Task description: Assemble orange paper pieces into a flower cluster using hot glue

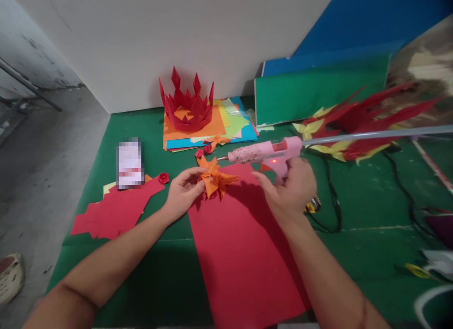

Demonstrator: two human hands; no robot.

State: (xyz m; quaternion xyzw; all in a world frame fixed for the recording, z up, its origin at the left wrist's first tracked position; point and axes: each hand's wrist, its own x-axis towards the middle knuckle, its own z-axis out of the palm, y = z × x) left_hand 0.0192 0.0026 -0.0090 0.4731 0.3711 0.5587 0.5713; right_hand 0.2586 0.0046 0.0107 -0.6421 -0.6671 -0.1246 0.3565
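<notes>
Two bare hands at work above a green counter point(159, 263). The left hand point(186, 189) is closed in a pinch, thumb below and fingers above, on the left edge of an orange paper flower point(213, 179); its forearm slants up from the lower left, with the back of the hand toward the viewer. The right hand point(297, 189) grips the handle of a pink glue gun point(264, 152), its fingers curled around the handle and its thumb extended to the left, apart from the gun's body. The right forearm rises from the lower right. The gun lies nearly level, nozzle leftward at the flower's upper petals; contact between the two cannot be told. A clear glue stick point(371, 132) projects from the gun's rear.

Beneath the hands lies a red sheet point(244, 248), the flower being over its upper left corner. Just beyond the flower are small red paper roses point(199, 154). Farther back, a red paper crown point(189, 119) stands on a stack of coloured paper point(208, 143). To the left lie red paper pieces point(109, 211); to the right, a red and yellow paper piece point(357, 119) with pointed tips.
</notes>
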